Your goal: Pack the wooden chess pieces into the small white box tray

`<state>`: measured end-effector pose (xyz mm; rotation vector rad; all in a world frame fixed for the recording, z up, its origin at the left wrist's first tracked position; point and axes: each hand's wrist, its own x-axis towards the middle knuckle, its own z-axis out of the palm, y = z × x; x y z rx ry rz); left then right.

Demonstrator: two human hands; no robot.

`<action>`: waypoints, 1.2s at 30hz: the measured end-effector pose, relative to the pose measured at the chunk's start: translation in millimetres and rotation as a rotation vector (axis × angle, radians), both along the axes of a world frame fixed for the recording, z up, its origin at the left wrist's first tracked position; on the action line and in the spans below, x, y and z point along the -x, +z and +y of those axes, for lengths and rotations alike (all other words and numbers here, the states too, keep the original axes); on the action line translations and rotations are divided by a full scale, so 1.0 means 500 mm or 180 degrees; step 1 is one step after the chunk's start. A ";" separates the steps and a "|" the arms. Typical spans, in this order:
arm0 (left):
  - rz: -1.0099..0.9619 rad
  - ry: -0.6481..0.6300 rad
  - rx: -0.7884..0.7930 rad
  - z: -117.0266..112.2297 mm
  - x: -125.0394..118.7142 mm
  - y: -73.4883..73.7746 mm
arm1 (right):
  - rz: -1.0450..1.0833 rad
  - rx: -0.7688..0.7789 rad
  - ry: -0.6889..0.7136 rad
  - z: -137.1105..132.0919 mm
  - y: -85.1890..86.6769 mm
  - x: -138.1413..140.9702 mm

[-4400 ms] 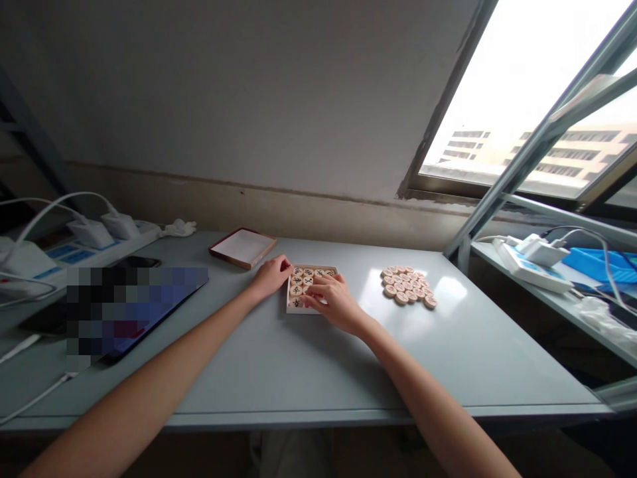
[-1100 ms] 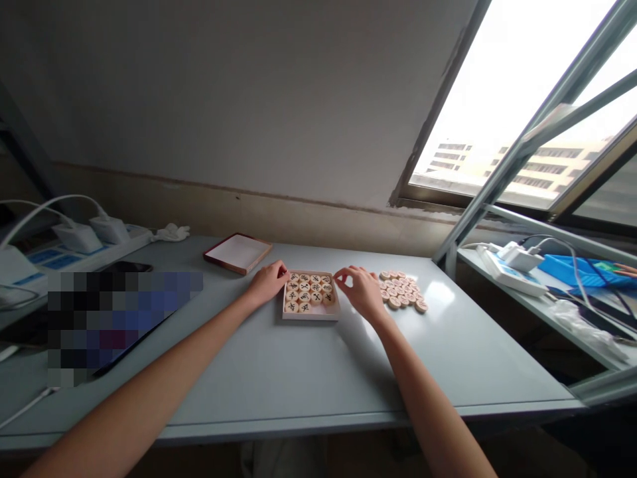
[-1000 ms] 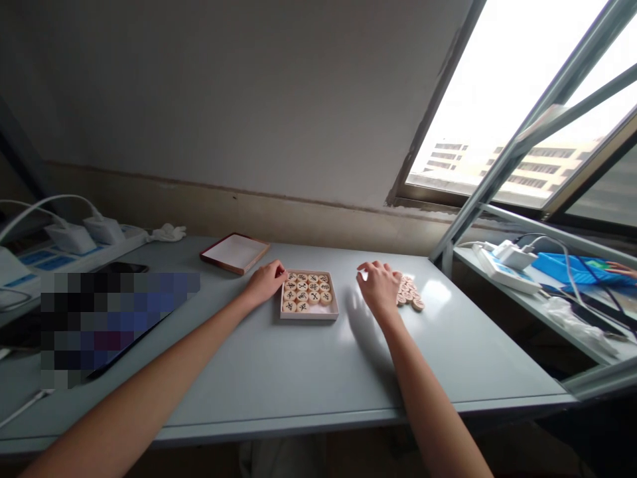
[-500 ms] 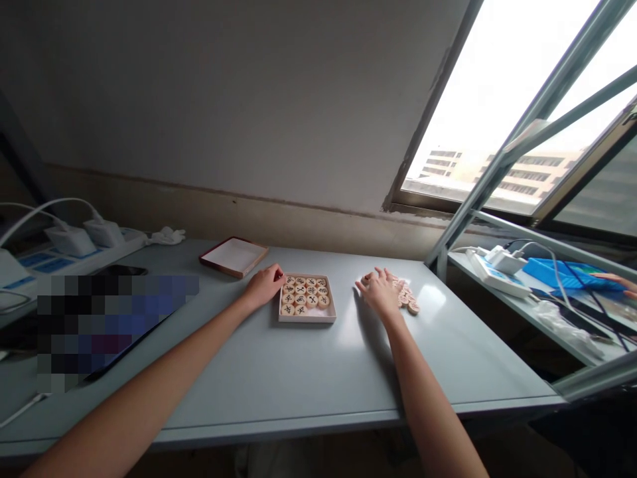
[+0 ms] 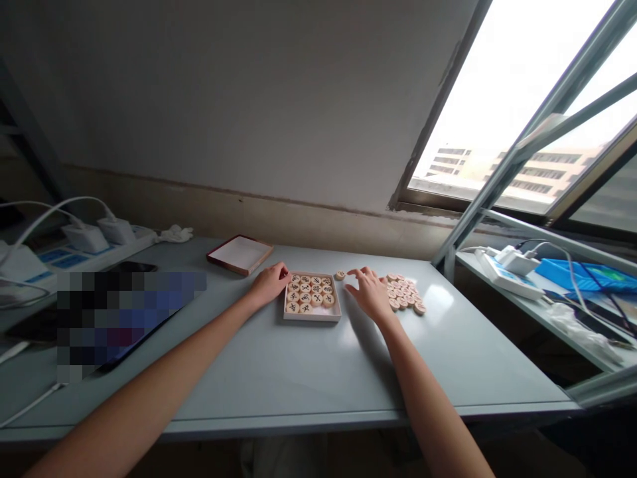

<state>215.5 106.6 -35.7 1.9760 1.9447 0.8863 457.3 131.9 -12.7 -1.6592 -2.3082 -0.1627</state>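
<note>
A shallow square box (image 5: 312, 317) on the grey table (image 5: 308, 372) holds several round wooden chess pieces with black characters. My left hand (image 5: 269, 283) rests curled against the box's left edge. My right hand (image 5: 367, 291) lies just right of the box, fingers stretched out toward a single loose piece (image 5: 340, 275) on the table by the box's far right corner. A cluster of several more pieces (image 5: 405, 294) lies right of that hand.
The box's lid (image 5: 240, 253) lies upside down at the back left. A dark tablet (image 5: 124, 312), a phone and a power strip with chargers (image 5: 94, 238) sit at the left. A side shelf with another power strip (image 5: 512, 273) and cables stands at the right.
My right hand left the box, reached into the cluster at the right, and has come back toward the box. One piece now lies apart by the box's corner. My left hand stayed put.
</note>
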 end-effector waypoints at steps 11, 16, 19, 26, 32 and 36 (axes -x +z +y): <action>0.0015 0.0027 -0.0025 0.000 0.001 0.000 | 0.0337 -0.0045 0.0430 0.014 -0.008 0.011; -0.0013 0.0002 -0.0069 -0.002 0.000 0.001 | 0.1428 0.0628 0.1140 -0.001 0.032 -0.002; -0.0020 0.0003 -0.0083 -0.002 0.000 0.001 | 0.1552 0.1289 0.1796 -0.017 0.043 0.005; -0.0011 0.0021 -0.0051 -0.002 -0.001 0.001 | 0.1151 0.1685 0.2138 -0.034 0.038 0.025; -0.0012 0.0013 -0.0028 -0.005 -0.002 0.004 | 0.1242 0.1588 0.1976 -0.037 0.048 0.023; -0.0032 0.0002 -0.0001 -0.007 -0.004 0.006 | 0.1063 0.1523 0.1858 -0.042 0.051 0.024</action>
